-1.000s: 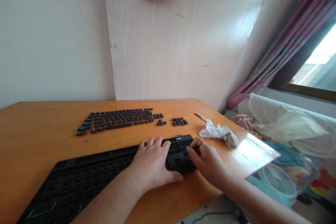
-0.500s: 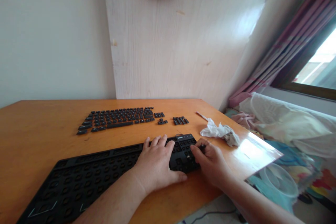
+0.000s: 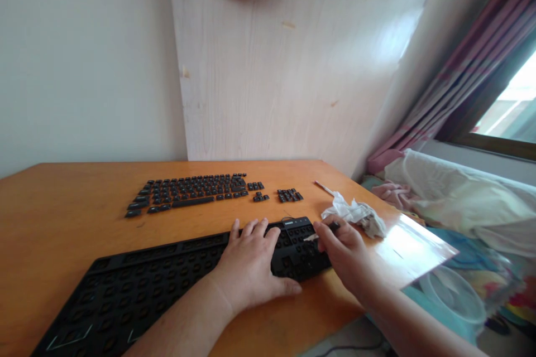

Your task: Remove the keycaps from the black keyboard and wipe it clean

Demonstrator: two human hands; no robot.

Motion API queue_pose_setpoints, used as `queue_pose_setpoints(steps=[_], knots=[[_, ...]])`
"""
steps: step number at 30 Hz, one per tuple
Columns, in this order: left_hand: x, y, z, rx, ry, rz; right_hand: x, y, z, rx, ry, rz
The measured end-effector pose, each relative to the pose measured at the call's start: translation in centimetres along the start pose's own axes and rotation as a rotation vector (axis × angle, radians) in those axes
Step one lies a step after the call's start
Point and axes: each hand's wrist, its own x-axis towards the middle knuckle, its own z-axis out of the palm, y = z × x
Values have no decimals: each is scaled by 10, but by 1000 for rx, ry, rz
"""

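The left hand (image 3: 249, 273) lies spread on the keyboard (image 3: 163, 269), lower left to lower centre, and the right hand (image 3: 345, 248) pinches a tool (image 3: 310, 238), which a slack grip could let slip.

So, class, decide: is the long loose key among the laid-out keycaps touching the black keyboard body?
Apart. The head view shows a bare strip of tabletop between the long loose key and the keyboard body.

The left hand (image 3: 251, 265) and the right hand (image 3: 345, 245) are showing bare, with rounded fingers (image 3: 261, 227); the left forearm (image 3: 188, 315) and right forearm (image 3: 412, 312) are showing bare too, and a thin crease is crossing the left wrist (image 3: 224, 297)
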Motion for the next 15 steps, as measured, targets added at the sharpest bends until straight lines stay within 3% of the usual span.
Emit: queue_pose_setpoints(steps=[4, 7, 11, 15], knots=[[5, 3, 0, -218, 133, 28, 7, -13, 8, 27, 22, -108], [10, 5, 5, -530, 212, -6, 10, -24, 18, 69, 10, -166], [15, 7, 7, -969, 183, -49, 8, -33, 32, 80, -18, -217], [16, 10, -1, -1154, 188, -136, 5, -33, 41, 103, -59, -218]])
